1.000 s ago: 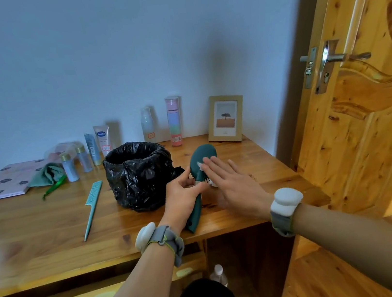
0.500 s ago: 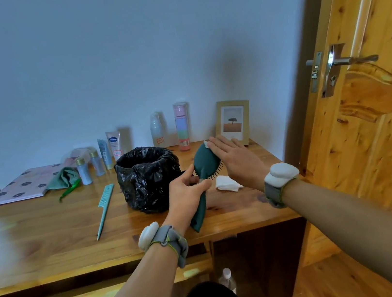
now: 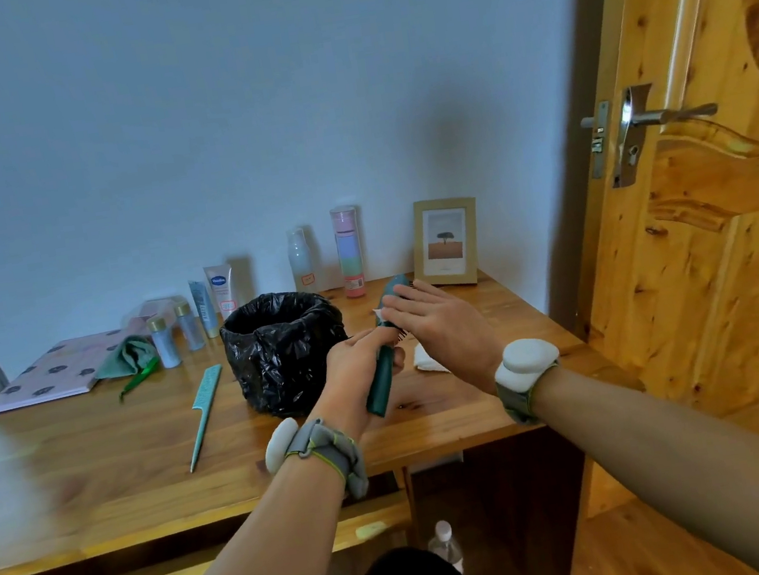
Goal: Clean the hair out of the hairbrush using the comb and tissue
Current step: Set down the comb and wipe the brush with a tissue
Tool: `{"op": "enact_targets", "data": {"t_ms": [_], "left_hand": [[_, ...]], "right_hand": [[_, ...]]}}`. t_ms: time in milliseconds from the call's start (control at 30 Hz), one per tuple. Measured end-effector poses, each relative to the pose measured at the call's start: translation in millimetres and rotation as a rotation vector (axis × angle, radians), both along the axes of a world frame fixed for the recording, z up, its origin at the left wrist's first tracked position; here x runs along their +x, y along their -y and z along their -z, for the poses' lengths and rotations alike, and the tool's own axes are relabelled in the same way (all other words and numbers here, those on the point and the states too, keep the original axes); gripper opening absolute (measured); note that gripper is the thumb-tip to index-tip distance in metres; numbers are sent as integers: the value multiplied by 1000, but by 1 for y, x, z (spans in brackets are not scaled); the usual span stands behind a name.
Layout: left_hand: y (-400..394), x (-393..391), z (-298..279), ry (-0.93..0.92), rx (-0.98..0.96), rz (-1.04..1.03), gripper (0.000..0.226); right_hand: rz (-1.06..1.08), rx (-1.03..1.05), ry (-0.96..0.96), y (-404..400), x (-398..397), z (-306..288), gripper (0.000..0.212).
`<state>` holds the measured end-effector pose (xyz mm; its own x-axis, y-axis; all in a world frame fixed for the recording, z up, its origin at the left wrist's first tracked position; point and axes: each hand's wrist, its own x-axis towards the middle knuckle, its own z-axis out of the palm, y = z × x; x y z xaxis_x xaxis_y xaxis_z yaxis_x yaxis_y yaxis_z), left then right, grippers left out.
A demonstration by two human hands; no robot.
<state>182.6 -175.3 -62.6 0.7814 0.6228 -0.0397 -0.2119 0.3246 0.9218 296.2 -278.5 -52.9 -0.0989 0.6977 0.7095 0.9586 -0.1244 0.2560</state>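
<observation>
Fingers of our left hand curl round the hairbrush handle, smooth dark-green plastic, above the wooden table. Our right hand lies flat, fingers straight together, pressing white tissue against the oval bristled head.

Left hand grips the hairbrush handle; right hand lies flat over its bristles

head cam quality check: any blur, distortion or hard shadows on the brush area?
Head view: hairbrush and both hands stay sharp; the table smears at the left edge; wide-angle bending curves the door; soft shadows fall on the wall behind the bottles; no glare.
</observation>
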Motion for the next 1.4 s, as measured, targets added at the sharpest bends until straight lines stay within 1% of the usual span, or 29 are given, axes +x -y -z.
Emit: {"op": "enact_targets", "data": {"t_ms": [100,167,267,333,400,500,600,733,833,933,1133,1300,1400], "left_hand": [[-1,3,-3,18,-74,22,12],[-1,5,-6,14,-109,36,10],[-1,7,-9,-43,-121,69,6],[-3,7,-13,-101,-101,82,9],[-5,7,-17,-151,-73,83,11],[-9,7,-22,-157,-90,54,10],[-10,6,-24,-174,-100,45,9],[-10,6,-25,-202,-95,49,17],[-10,6,-26,-227,-84,47,20],[-11,5,-27,-237,-70,45,21],[-15,0,-37,-213,-28,7,29],[-21,-10,-54,-171,18,-21,31],[-28,-17,-67,-139,53,-26,24]], "right_hand": [[-4,54,-11,0,-1,-4,35],[24,115,-66,0,0,-6,33],[58,222,-210,0,4,-6,23],[93,253,-330,1,10,-5,16],[153,258,-445,2,17,-1,16],[261,269,-580,2,30,7,18],[377,122,-681,-1,38,13,20],[477,-73,-743,-7,36,26,20],[516,-177,-842,-10,32,33,23],[541,-223,-853,-11,30,30,26],[489,-247,-869,-13,22,8,30],[380,-144,-850,-25,6,-22,25],[292,-42,-851,-38,-10,-39,23]]}}
